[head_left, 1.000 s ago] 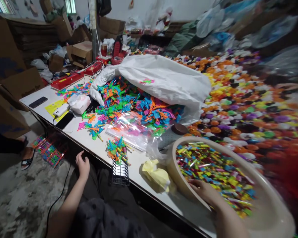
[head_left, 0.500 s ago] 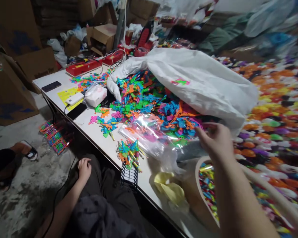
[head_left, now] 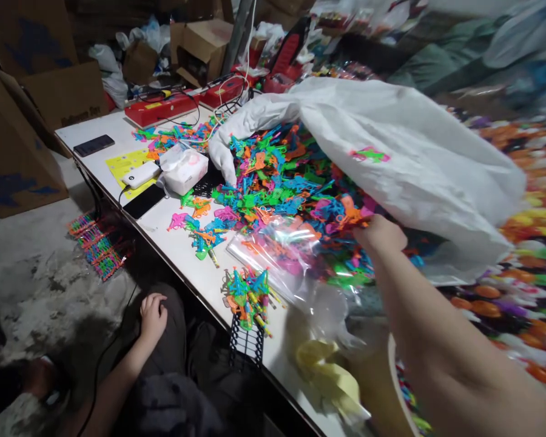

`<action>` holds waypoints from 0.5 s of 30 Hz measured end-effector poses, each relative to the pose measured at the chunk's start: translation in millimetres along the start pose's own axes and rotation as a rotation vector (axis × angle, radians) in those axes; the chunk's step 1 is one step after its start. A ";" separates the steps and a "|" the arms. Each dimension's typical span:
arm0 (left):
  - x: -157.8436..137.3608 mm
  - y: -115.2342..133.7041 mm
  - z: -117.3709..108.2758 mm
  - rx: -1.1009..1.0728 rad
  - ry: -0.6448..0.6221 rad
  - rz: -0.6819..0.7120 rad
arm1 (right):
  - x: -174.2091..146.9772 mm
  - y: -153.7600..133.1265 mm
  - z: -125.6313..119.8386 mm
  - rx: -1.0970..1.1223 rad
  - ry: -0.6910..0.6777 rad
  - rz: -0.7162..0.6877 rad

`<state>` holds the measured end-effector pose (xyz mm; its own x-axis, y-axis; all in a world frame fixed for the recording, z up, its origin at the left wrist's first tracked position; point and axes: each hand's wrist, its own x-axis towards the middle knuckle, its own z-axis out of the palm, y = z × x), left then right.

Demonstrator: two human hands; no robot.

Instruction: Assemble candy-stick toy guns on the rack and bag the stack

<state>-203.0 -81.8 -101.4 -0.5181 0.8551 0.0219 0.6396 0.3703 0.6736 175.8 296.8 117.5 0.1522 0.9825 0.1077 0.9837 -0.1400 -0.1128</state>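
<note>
My right hand (head_left: 382,235) reaches into a heap of small plastic toy guns (head_left: 277,176) in blue, green, orange and pink. Its fingers are curled at the heap, with an orange toy gun (head_left: 349,212) sticking out beside them; blur and the turned hand partly hide the grip. A white sack (head_left: 404,133) lies open over the heap, just beyond my hand. On my thigh rests my left hand (head_left: 153,314), fingers loosely laid out, holding nothing. A bunch of toy guns with striped sticks (head_left: 248,291) lies on a black plastic rack (head_left: 246,343) by the table edge.
A clear plastic bag (head_left: 286,243) and crumpled yellow paper (head_left: 332,376) lie near my right forearm. Phones (head_left: 143,201), a white power bank (head_left: 141,175) and a tissue pack (head_left: 184,170) occupy the table's left. Cardboard boxes (head_left: 64,97) stand behind. A person's foot (head_left: 40,376) is at lower left.
My right hand has pushed farther into the toy guns, under the sack's opening. The view has shifted, and the sack's mouth looks wider. My left hand stays on my thigh.
</note>
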 end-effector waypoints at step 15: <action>3.0 23.1 -20.9 -0.163 0.195 0.004 | -79.8 -28.7 -73.0 0.345 0.133 -0.166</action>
<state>-201.6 -78.2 -70.3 -0.6252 0.7646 0.1564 0.5505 0.2900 0.7829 142.5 213.4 184.3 0.0267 0.9606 0.2766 0.9097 0.0913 -0.4052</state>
